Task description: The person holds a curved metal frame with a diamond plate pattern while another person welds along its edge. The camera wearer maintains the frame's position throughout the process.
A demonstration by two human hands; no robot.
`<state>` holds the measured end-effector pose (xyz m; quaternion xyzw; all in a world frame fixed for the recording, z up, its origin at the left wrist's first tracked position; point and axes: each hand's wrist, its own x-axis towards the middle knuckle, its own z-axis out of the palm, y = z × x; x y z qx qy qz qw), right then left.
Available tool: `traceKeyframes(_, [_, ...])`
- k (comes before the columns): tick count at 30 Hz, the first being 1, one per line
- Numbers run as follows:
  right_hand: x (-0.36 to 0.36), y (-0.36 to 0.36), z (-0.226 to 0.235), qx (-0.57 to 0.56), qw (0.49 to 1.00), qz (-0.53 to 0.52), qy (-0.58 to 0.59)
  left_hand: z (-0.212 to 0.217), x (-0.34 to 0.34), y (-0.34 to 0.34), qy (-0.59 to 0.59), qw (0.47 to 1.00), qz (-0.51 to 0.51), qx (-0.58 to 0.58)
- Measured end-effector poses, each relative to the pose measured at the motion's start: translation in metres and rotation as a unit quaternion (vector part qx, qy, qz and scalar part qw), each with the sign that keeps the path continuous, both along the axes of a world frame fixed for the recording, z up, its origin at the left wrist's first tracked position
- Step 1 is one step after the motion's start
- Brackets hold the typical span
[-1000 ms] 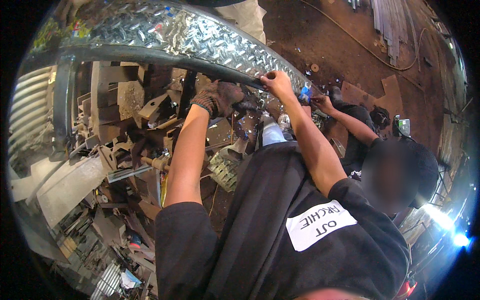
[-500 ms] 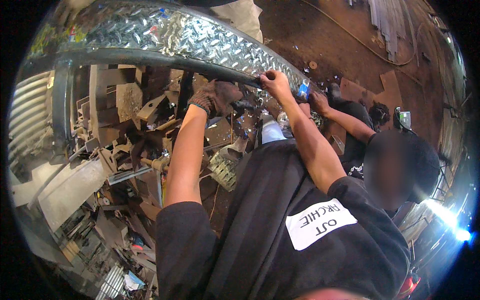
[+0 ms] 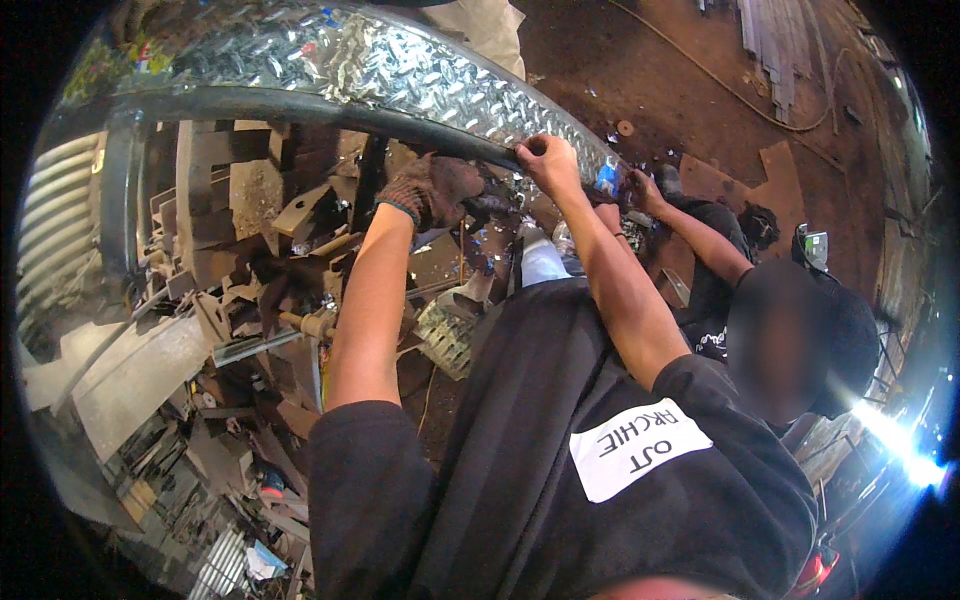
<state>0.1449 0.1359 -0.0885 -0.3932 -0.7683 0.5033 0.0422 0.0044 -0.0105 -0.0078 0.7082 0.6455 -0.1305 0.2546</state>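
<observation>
A bright checkered metal plate [image 3: 400, 80] lies along the top, edged on my side by a dark metal bar [image 3: 300, 107]. My right hand [image 3: 550, 162] is bare; its thumb and fingertip are pinched at the bar's edge, and anything between them is too small to make out. Just below the bar, to the left, my left hand [image 3: 435, 192] wears a brown knit glove. Its fingers are curled around something dark [image 3: 490, 205], mostly hidden and of unclear kind.
A co-worker in a black cap [image 3: 850, 335] crouches close on my right, one hand [image 3: 645, 192] near a blue patch [image 3: 609, 174] at the plate's edge. Metal scraps [image 3: 300, 215] and a pale sheet [image 3: 140, 375] crowd the left. A bright light glares at lower right.
My right hand has shifted very slightly left and up along the bar. The co-worker's hand has moved a little. My left hand stays in nearly the same place.
</observation>
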Motion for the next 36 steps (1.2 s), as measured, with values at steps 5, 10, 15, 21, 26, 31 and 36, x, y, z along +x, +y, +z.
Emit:
traceKeyframes(5, [0.000, -0.001, -0.001, 0.023, 1.000, 0.001, -0.010, 0.004, 0.000, 0.002, -0.002, 1.000, 0.003, -0.010])
traceKeyframes(10, [0.000, -0.005, -0.011, 0.016, 1.000, -0.019, 0.007, 0.013, 0.003, 0.005, 0.012, 0.999, -0.004, -0.030])
traceKeyframes(15, [0.001, -0.002, -0.016, -0.029, 0.999, -0.030, 0.028, 0.014, 0.002, 0.004, -0.006, 1.000, 0.008, -0.008])
traceKeyframes(21, [0.002, 0.001, -0.013, -0.065, 0.998, -0.022, 0.007, 0.001, -0.002, -0.001, -0.018, 1.000, 0.003, -0.012])
traceKeyframes(26, [-0.001, -0.001, -0.010, -0.017, 1.000, -0.019, 0.007, -0.007, -0.002, -0.001, -0.031, 0.999, -0.017, 0.027])
traceKeyframes(31, [-0.002, -0.004, -0.013, 0.005, 1.000, -0.026, -0.002, 0.001, -0.002, -0.002, -0.003, 1.000, -0.014, 0.007])
traceKeyframes(36, [0.001, -0.004, -0.027, -0.012, 0.998, -0.046, 0.036, 0.004, -0.001, 0.001, 0.000, 1.000, -0.012, 0.005])
